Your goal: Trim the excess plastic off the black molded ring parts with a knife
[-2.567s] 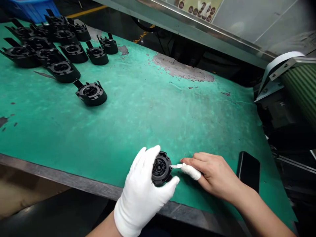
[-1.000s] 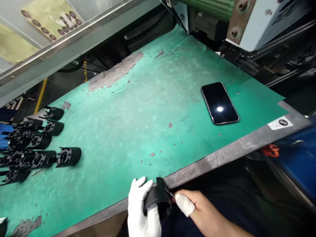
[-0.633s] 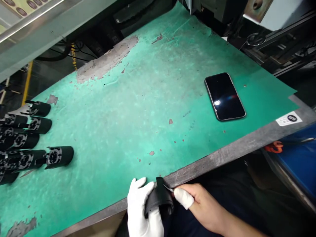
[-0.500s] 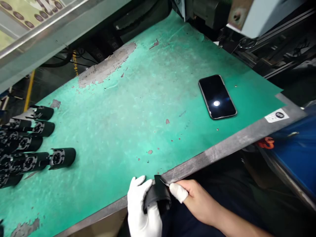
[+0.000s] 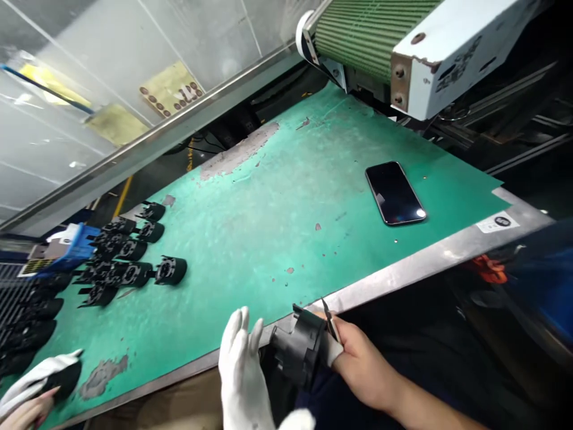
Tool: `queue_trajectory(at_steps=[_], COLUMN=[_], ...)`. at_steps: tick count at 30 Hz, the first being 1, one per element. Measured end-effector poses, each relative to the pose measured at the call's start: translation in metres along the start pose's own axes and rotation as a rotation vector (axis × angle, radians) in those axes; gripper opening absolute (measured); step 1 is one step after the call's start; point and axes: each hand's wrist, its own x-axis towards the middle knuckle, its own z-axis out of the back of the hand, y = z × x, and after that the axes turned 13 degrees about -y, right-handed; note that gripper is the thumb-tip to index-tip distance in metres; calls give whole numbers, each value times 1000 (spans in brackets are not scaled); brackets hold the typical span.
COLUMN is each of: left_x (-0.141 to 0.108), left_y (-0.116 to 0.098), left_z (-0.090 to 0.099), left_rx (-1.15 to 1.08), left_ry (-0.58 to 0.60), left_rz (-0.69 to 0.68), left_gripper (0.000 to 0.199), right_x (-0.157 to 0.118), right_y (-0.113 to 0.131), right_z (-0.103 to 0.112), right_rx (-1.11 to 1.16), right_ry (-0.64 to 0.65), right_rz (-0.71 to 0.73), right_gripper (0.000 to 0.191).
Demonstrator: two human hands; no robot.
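My left hand (image 5: 246,373), in a white glove, is spread open beside a black cylindrical part (image 5: 299,345); its thumb is low, near the part's underside. My right hand (image 5: 358,355), mostly bare with white covering on a finger, holds a slim pointed blade tool (image 5: 330,319) pointing up. The black part rests against the fingers of that hand, over the table's front edge. Its notched end faces left. How the right fingers support the part is partly hidden.
Several black parts (image 5: 129,272) stand on the green mat at the left. A phone (image 5: 396,192) lies at the right. At the lower left, another person's gloved hand (image 5: 40,382) touches a black part. A green conveyor (image 5: 367,36) is at the top.
My left hand has let go of the black part and opened. The part has turned and shifted towards my right hand, and the blade now points up. The view has swung up and left.
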Motion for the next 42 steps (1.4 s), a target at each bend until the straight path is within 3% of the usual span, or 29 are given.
queue_trajectory(at_steps=[2,5,8,10,13,16,22,33,42], left_x=[0,-2,-1,1,-1,-11,-26,-27,-24], left_y=[-10,-12,-5,4,20,31,34,42,40], left_z=[0,1,5,5,-4,-19,-27,-26,-28], left_rx=[-203,-256,85,287,475,650,701,641,664], left_ry=[21,78,41,-13,-81,-128,-165,-181,-155], left_rz=[182,422,289,163,-33,-202,-202,-206,-313], left_gripper=[105,94,71,65,59,60,70,80,63], right_x=[2,-3,-14,-22,-29,-24,-6,4,4], right_y=[0,-11,-25,-31,-33,-32,-28,-26,-30], right_z=[-11,-23,-18,-7,11,18,15,7,0], right_rx=[113,171,46,-70,-170,-231,-245,-310,-377], right_ry=[81,138,28,-25,-30,12,107,57,5], right_rz=[-122,-374,-354,-329,-423,-412,-312,-278,-236], right_gripper=[25,28,30,39,52,49,36,31,36])
